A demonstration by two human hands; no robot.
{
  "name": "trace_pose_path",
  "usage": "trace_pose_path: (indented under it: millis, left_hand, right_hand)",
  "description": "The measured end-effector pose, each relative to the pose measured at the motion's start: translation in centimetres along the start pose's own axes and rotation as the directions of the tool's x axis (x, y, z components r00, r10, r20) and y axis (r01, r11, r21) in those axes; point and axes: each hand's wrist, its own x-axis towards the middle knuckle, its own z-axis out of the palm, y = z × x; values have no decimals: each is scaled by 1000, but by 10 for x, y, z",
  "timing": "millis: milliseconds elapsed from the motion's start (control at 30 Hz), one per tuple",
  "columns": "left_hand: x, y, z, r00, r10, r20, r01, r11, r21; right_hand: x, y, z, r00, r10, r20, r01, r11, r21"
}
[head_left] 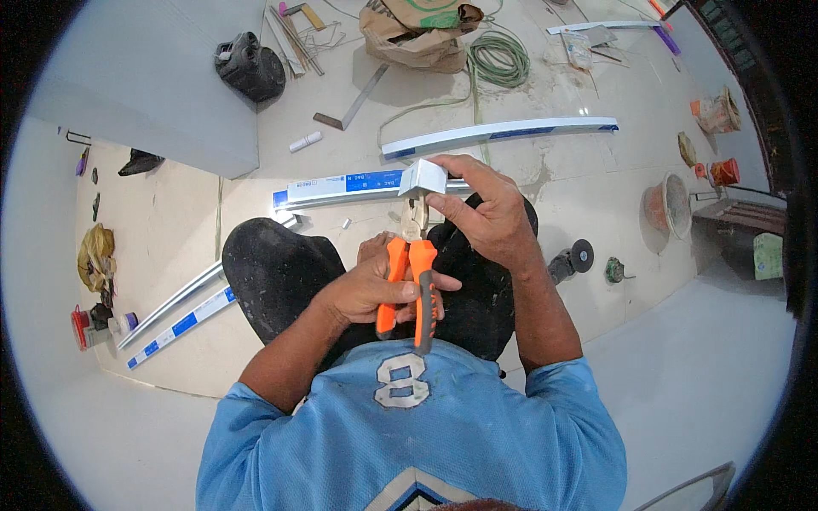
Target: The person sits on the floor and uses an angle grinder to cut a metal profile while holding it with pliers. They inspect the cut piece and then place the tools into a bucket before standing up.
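Note:
My left hand (365, 292) is closed around a pair of pliers (423, 255) with orange and grey handles. The handles are spread apart, and the jaws point away from me. Between the thumb and fingers of my right hand (492, 215) is a short, silvery piece of metal channel (423, 177). The plier jaws meet the near edge of that piece; how far they bite is hidden. Just beyond my knees, a long metal profile with blue and white film (345, 186) lies on the floor, partly behind the short piece.
Another metal profile (503, 129) lies farther off, with more strips (183, 328) at left. A metal square (352, 104), white marker (305, 142), black jug (249, 68), paper sack (417, 38) and coiled hose (498, 60) lie beyond. An angle grinder (573, 260) sits at right.

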Motion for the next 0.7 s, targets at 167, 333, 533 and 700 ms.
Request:
trace_pose_path:
  millis: [167,333,533,700]
  left_hand:
    - [-15,12,24,998,55,-19,-56,997,-56]
    - [-30,22,43,984,-23,-175,43,992,115]
    - [-27,31,37,909,11,-417,215,844,491]
    - [-31,33,41,906,9,-423,196,877,439]
  right_hand:
    - [1,1,-5,987,125,-98,-124,992,13]
    - [8,-3,-12,998,37,-57,-47,980,-193]
    - [9,-14,-11,992,-90,93,118,930,-349]
    - [5,-11,-10,999,-22,42,34,951,-306]
